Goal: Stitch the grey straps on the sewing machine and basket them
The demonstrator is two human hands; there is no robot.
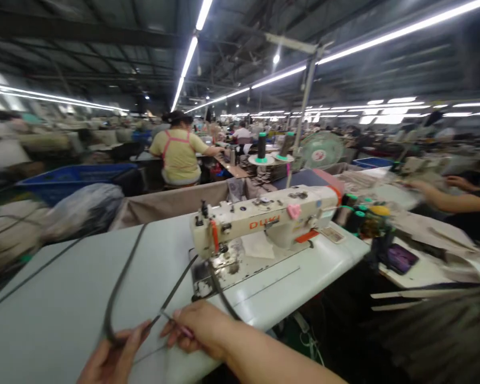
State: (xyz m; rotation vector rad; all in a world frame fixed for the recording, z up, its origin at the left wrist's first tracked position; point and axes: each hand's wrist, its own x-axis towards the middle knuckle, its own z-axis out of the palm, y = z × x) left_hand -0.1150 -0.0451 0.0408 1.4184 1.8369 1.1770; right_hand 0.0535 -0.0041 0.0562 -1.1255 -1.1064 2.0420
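My left hand (114, 354) is closed in a pinch on a dark narrow strip (122, 282), which loops up and back across the white table. One length of the strip runs from the needle area of the sewing machine (264, 216) down to my fingers. Another length hangs from the presser foot toward my right forearm. My right hand (200, 328) is closed around small pink-handled snips (186, 330). Their thin metal tip meets the strip just right of my left fingertips. Part of the snips is hidden by my fingers.
White tabletop (64, 288) surrounds the machine. Thread cones (262, 146) stand behind it, and more spools (356, 218) are at right beside a phone (402, 258). A blue crate (76, 181) and wrapped bundles lie left. A co-worker (180, 152) sits ahead; another person's arms (452, 194) reach in from the right.
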